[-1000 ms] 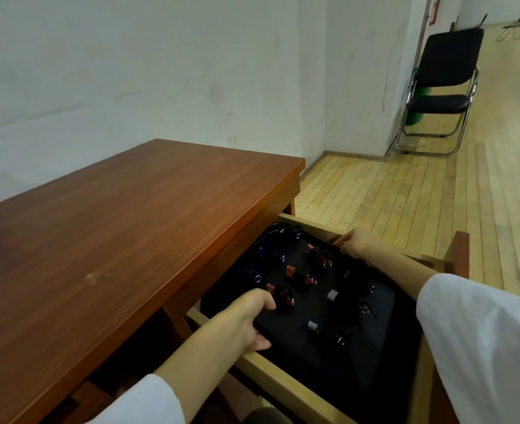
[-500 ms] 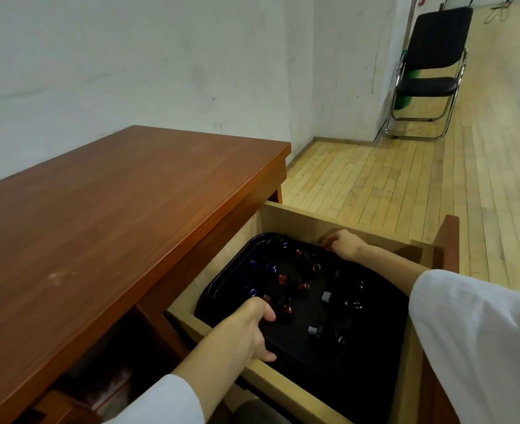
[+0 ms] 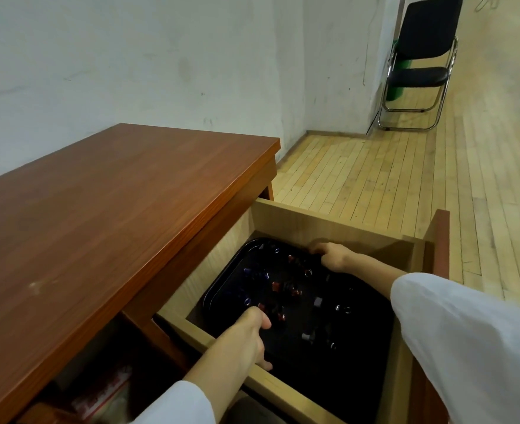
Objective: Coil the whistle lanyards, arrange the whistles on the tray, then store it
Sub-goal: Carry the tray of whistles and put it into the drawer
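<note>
Now | tray (image 3: 222,290) in drawer (image 3: 323,220) | hands grip rims | whistles (image 3: 292,289) dim

Both arms reach forward and down in white sleeves; the left hand (image 3: 248,338) and right hand (image 3: 333,255) curl their fingers closed.

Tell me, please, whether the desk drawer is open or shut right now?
Open. The drawer is pulled out from the desk, its inside exposed, with the black tray lying in it.
</note>
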The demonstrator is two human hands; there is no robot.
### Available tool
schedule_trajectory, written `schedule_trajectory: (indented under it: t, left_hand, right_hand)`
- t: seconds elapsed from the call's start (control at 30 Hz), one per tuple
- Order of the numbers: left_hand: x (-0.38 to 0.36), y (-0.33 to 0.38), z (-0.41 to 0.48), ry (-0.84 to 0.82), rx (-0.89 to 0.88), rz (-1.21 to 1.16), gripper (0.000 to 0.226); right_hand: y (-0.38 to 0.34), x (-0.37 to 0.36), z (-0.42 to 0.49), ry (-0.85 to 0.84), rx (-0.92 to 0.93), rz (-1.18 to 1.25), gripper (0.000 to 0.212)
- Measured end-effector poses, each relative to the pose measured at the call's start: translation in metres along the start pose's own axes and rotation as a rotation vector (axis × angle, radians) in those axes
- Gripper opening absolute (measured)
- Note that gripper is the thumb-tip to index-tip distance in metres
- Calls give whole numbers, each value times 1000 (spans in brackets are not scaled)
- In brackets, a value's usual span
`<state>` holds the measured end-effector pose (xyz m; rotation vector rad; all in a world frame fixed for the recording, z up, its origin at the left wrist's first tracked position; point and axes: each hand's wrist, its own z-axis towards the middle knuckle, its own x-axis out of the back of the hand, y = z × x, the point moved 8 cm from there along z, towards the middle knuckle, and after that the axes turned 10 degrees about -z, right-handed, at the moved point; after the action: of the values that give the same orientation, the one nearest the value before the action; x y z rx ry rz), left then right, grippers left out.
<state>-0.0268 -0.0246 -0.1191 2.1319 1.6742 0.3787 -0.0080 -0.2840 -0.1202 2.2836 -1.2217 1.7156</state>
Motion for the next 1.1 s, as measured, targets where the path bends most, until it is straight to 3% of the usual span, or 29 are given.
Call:
schedule_trajectory:
  t: [0.2,0.33,0.43,0.5,0.57,0.63,0.77,0.83,0.93,1.1]
  left_hand:
    - [6,-1,-2,48,40,-157,54]
    - [0,16,1,-7,-123,-141,41]
    - [-3,28,5,18,-279,46,46]
    - [-5,29,-4,47,-366,188,57]
    - [-13,26,-30,71,-546,379,58]
    - [-36,21,-64,-2,-730,545,45]
    - [-101,-39,-147,-453,-818,729,23]
    - [-121,-69,-172,-588,-879,879,34]
    - [-123,-81,-179,-472,-1121,1092,47]
    - [-116,-72,-191,-302,-1376,1157,41]
  right_hand:
    - [-14,5,-23,-22,25,15,64]
    - [-18,50,-64,175,14,403,49]
    - [4,88,-124,315,-3,673,27]
    - [32,106,-175,510,-30,751,18]
    - [69,103,-227,715,-102,829,19]
    - [101,71,-253,790,-214,871,22]
    - [135,-22,-270,591,-407,928,25]
    - [127,-50,-271,473,-385,965,24]
    - [103,-60,-271,426,-304,929,21]
    - [93,-64,-255,441,-354,986,21]
